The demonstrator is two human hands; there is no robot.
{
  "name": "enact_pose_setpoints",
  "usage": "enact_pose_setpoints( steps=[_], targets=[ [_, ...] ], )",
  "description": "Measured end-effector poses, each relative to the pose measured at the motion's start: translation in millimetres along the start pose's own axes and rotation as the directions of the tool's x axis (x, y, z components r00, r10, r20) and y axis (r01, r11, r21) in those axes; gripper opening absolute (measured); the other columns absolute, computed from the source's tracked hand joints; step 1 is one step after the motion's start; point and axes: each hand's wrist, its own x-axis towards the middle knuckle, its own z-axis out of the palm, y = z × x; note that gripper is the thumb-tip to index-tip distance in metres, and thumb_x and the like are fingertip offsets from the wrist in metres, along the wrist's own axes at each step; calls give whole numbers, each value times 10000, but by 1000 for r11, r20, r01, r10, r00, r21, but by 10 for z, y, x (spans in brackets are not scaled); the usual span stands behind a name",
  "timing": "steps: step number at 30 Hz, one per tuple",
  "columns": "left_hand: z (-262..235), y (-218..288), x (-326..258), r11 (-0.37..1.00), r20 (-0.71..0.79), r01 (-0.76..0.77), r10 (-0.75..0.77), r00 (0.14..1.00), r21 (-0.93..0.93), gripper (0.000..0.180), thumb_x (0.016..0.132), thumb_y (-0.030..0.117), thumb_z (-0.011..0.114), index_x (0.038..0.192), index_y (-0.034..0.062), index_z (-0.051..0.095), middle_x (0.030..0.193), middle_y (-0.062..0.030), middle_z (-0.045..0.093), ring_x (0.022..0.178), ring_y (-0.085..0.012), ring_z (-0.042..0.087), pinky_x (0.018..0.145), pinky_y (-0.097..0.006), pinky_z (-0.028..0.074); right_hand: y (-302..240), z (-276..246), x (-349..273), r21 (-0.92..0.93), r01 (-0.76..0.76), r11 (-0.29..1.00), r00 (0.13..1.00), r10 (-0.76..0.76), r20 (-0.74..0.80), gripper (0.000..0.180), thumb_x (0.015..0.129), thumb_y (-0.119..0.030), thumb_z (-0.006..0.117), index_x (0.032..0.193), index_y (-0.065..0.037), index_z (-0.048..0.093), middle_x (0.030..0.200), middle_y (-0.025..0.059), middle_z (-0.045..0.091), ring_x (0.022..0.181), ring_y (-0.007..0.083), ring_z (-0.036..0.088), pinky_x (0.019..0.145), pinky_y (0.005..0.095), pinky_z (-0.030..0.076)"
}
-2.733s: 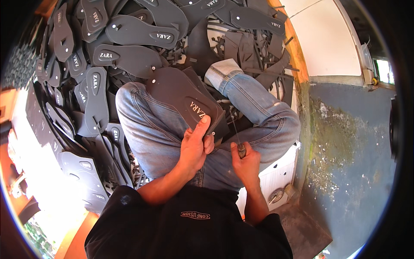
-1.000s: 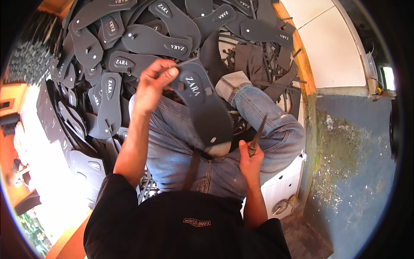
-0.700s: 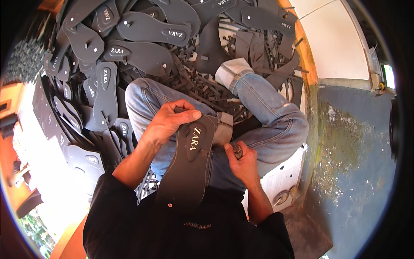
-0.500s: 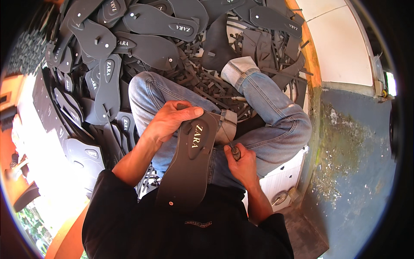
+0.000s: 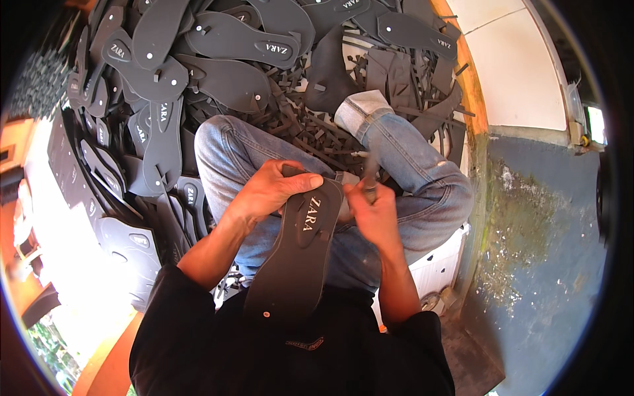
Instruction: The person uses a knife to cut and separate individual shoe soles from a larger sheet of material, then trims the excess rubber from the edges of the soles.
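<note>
Right hand [image 5: 376, 214] now raised beside sole [image 5: 297, 257], left hand [image 5: 274, 191] grip atop.

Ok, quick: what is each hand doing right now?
Left hand: closed on the dark sandal sole.
Right hand: closed on a thin tool, blurred.

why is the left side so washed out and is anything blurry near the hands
Head view: daylight blows out the lower left edge, so the dark soles piled there fade into white glare; the right hand is smeared by motion blur, and whatever thin tool it grips cannot be made out; the left hand and the black sole it holds stay sharp; fisheye bends the orange ledge, with a black rim around.
</note>
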Motion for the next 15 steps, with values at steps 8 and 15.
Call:
enact_pose_setpoints(
  steps=[8, 15],
  targets=[
    [206, -224, 297, 914, -139, -278, 247, 959, -295, 294, 872, 303, 610, 965, 25, 590, 752, -51, 597, 634, -95, 569, 518, -231, 463, -218, -76, 178, 615, 85, 784, 983, 35, -182, 207, 864, -198, 652, 856, -6, 573, 550, -14, 476, 437, 44, 414, 398, 212, 306],
    [705, -579, 256, 765, -76, -316, 333, 940, -561, 173, 857, 221, 642, 855, 64, 569, 659, -12, 573, 414, -66, 418, 348, -213, 286, -78, 30, -260, 274, 129, 953, 977, -75, -199, 193, 873, -160, 640, 790, -35, 518, 576, 3, 498, 448, 64, 428, 411, 221, 324]
  ],
)
